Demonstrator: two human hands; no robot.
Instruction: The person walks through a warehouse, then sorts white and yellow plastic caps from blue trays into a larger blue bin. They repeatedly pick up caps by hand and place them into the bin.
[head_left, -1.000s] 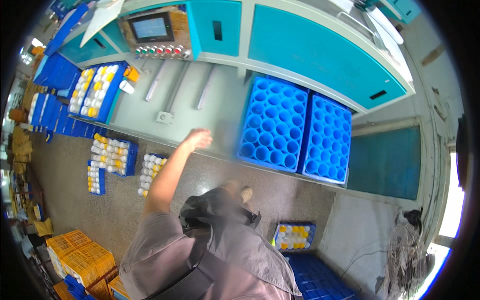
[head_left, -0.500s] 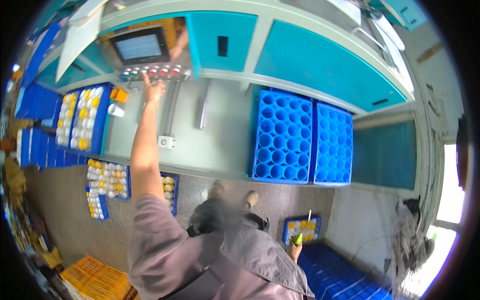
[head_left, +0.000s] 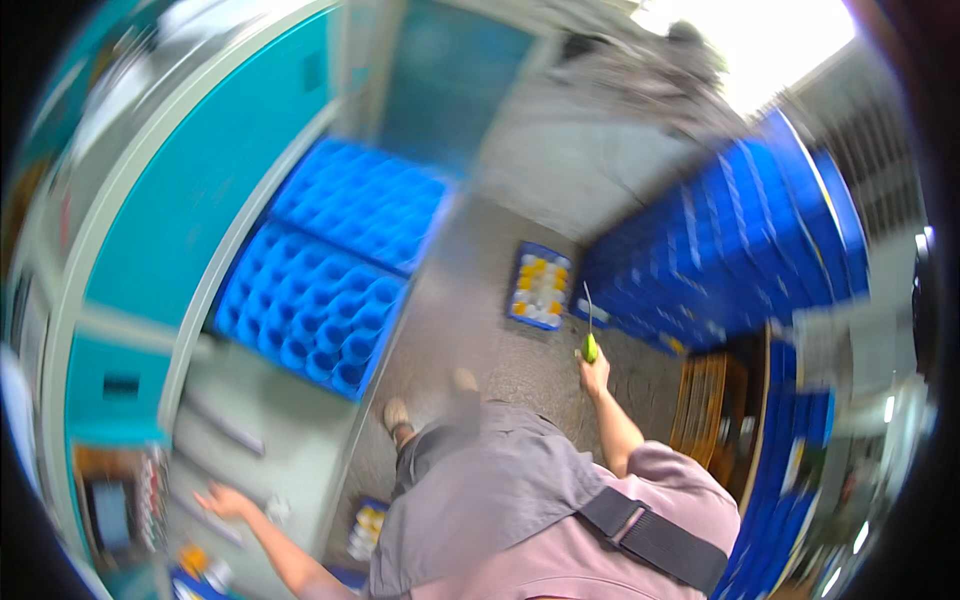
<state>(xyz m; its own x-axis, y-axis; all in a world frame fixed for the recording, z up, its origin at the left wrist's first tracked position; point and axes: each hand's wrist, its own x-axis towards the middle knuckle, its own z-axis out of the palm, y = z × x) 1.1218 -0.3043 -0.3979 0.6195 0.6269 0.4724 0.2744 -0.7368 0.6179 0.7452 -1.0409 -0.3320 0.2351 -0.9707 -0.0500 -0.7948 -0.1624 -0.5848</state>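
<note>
My right hand [head_left: 595,374] is closed around a green-handled tool [head_left: 590,347]. A thin, pale shaft points up from the handle; blur hides what kind of tool it is. Beyond its tip, on the floor, lies a blue crate [head_left: 517,308] of white and yellow round pieces. Over the pale machine bed [head_left: 300,420], my left hand [head_left: 225,501] is open, holding nothing, fingers loosely spread near the metal rails [head_left: 205,520]. The button panel [head_left: 153,500] with its screen [head_left: 112,515] stands past those fingertips.
Two blue trays of round cups [head_left: 310,310] sit on the machine bed. Stacked blue crates [head_left: 700,240] rise on the right, with an orange crate [head_left: 700,405] below. Another filled crate [head_left: 367,530] is on the floor near the machine. Teal doors [head_left: 210,180] line the machine.
My view has swung to the right. My left hand has come away from the buttons. My right hand, still around the green-handled tool, is now stretched out in fuller view.
</note>
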